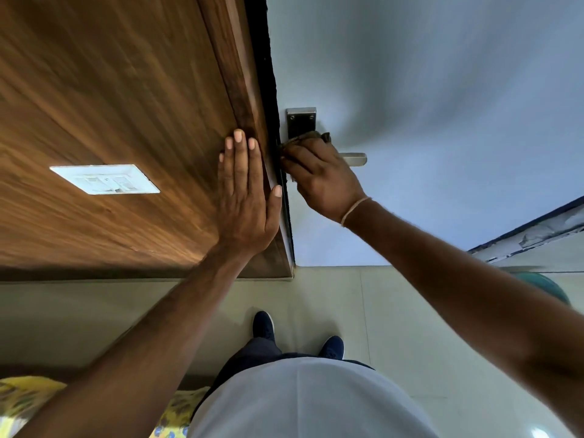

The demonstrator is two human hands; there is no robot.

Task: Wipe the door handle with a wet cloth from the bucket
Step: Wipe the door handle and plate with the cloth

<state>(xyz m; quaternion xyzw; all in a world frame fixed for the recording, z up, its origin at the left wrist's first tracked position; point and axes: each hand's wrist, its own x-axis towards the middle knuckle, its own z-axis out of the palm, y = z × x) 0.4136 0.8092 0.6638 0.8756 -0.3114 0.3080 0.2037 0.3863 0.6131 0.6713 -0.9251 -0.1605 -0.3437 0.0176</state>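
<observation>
A metal door handle [355,158] with a rectangular back plate [301,121] is fixed to the pale grey door [426,105]. My right hand [322,181] is closed around a dark brownish cloth [311,138] and presses it against the handle where the lever meets the plate; only the lever's free end sticks out past my hand. My left hand [245,197] lies flat, fingers spread, on the brown wooden panel [110,105] beside the door edge. A bit of a teal bucket [548,287] shows at the right, mostly hidden behind my right forearm.
A white switch plate [105,179] is set in the wooden panel on the left. Pale floor tiles [363,305] lie below, with my two dark shoes [264,325] on them. Yellow patterned fabric [25,396] sits at the bottom left.
</observation>
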